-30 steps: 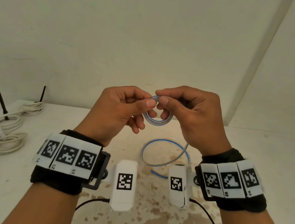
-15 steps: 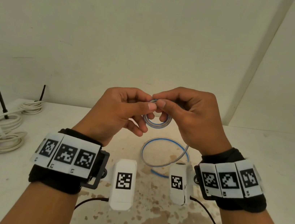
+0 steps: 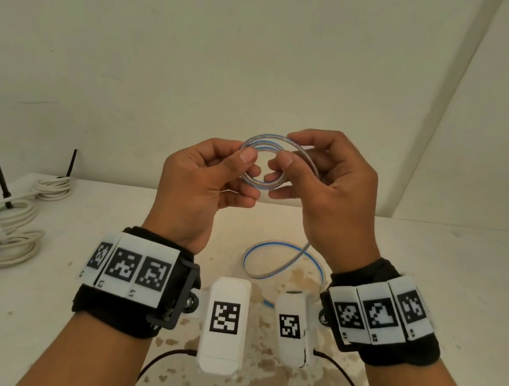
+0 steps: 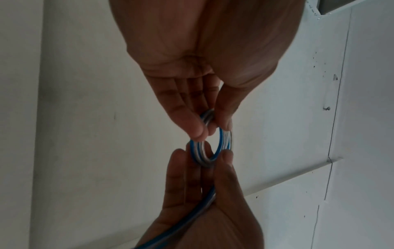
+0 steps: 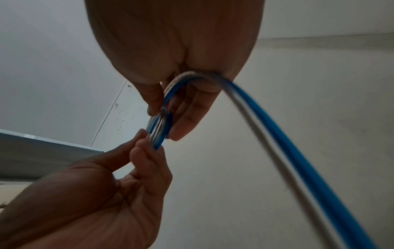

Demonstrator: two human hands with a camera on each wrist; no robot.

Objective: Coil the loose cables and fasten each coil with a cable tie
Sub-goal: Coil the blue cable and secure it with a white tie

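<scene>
The left hand [image 3: 202,185] pinches one side of a small coil [image 3: 263,164] of blue-and-clear cable between thumb and curled fingers [image 4: 193,124], and the right hand [image 3: 332,190] pinches the opposite side the same way, its fingers [image 5: 187,116] curled round the turns. The coil is held in the air above the middle of the worktop [image 3: 446,285], several turns lying close together, with one wider turn arching over the top toward the right hand. From the right hand the rest of the cable runs through the palm and drops to a loose loop [image 3: 282,262] lying flat on the worktop below the wrists, near the front edge. Both wrists wear black bands [image 3: 118,314] with white marker tiles and white camera housings. Toward the left edge of the worktop lie several white cable coils [image 3: 7,246], some with black ends [image 3: 0,180] sticking up. The worktop surface is stained brown near the front middle.
</scene>
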